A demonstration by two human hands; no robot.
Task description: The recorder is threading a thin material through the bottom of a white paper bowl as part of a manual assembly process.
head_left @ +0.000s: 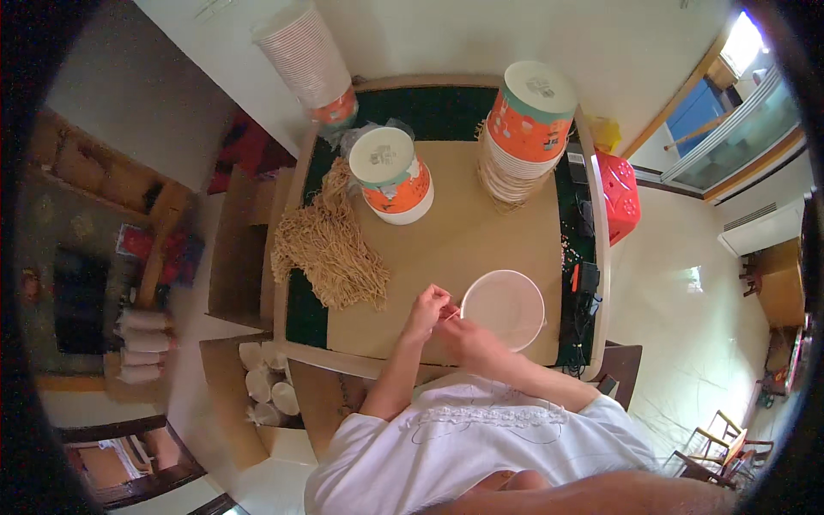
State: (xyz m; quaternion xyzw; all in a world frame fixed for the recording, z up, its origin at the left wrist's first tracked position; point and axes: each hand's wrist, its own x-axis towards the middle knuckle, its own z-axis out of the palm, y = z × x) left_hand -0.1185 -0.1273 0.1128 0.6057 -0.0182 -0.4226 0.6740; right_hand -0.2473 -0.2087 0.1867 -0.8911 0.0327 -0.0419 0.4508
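An empty white paper bowl (505, 306) sits on the brown cardboard sheet (468, 232) that covers the table. My left hand (427, 311) is at the bowl's left rim with its fingers pinched on a small strand. Just below that rim, touching it, my right hand (469, 337) pinches the same small thing. A heap of dry brown noodles (330, 246) lies to the left of my hands.
A stack of orange-and-white bowls (525, 129) stands at the back right and a shorter stack (392, 174) at the back middle. A tall sleeve of white cups (307, 60) leans behind. A box of cups (264, 384) sits on the floor at left, a red stool (620, 197) at right.
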